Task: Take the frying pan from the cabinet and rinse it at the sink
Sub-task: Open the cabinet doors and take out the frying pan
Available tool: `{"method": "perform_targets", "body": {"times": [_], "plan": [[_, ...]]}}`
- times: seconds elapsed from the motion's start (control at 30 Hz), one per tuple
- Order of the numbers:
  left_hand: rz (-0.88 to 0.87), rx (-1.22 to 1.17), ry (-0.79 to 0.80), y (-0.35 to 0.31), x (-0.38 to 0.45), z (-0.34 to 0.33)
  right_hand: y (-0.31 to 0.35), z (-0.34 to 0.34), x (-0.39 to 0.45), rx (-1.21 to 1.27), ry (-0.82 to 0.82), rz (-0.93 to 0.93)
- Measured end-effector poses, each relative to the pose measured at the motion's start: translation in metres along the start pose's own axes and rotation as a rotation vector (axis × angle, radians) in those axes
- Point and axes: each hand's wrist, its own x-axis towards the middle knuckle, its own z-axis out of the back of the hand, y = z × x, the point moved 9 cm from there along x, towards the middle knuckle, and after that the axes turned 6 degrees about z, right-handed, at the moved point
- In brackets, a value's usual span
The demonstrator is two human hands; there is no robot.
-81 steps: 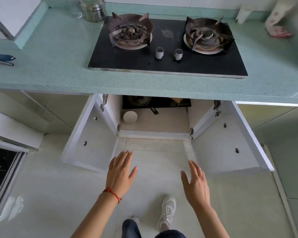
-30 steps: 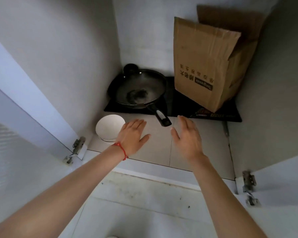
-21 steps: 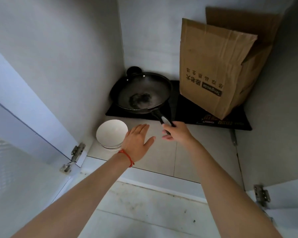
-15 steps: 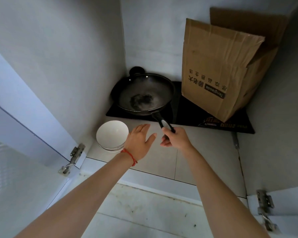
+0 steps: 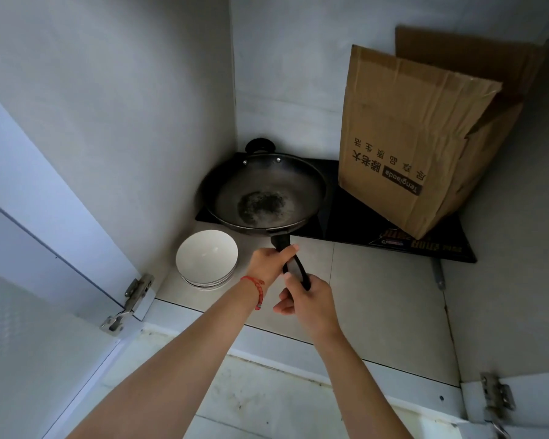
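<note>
Both hands grip the black handle (image 5: 293, 266) of the frying pan (image 5: 263, 194): left hand (image 5: 268, 264) farther, right hand (image 5: 308, 301) nearer. Inside the cabinet (image 5: 108, 99), the pan sits at far left on a black cooktop (image 5: 362, 223), with a cardboard box (image 5: 419, 147) right of it and white bowls (image 5: 206, 259) near left.

open tiled cabinet floor (image 5: 377, 299) ahead, stacked bowls (image 5: 206, 259) left, cardboard box (image 5: 425, 147) back right, side wall (image 5: 124, 122) close left
</note>
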Motion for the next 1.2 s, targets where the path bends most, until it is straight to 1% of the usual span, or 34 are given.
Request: {"method": "perform_targets", "body": {"times": [0.1, 0.23, 0.37, 0.57, 0.73, 0.83, 0.97, 1.2], "plan": [[-0.016, -0.071, 0.026, 0.002, 0.0, -0.003, -0.002, -0.001, -0.001, -0.044, 0.042, 0.004], [-0.071, -0.045, 0.035, 0.005, -0.001, -0.002, -0.004, -0.005, 0.005, -0.096, 0.132, -0.062], [-0.116, -0.033, 0.035, 0.008, 0.0, 0.005, -0.003, -0.013, 0.011, -0.053, 0.176, -0.091], [-0.158, -0.009, 0.039, 0.016, -0.005, 0.009, -0.011, -0.015, -0.002, -0.043, 0.097, -0.019], [-0.181, 0.001, 0.043, 0.022, -0.02, 0.01, -0.012, -0.015, -0.023, -0.038, 0.091, 0.008], [-0.197, -0.009, 0.043, 0.019, -0.039, 0.012, -0.008, -0.013, -0.041, -0.015, 0.077, 0.002], [-0.191, -0.04, 0.058, 0.017, -0.075, 0.014, 0.008, -0.006, -0.072, -0.063, 0.064, 0.014], [-0.145, -0.014, 0.066, 0.004, -0.157, 0.025, 0.049, 0.001, -0.141, -0.045, 0.085, -0.046]]}}
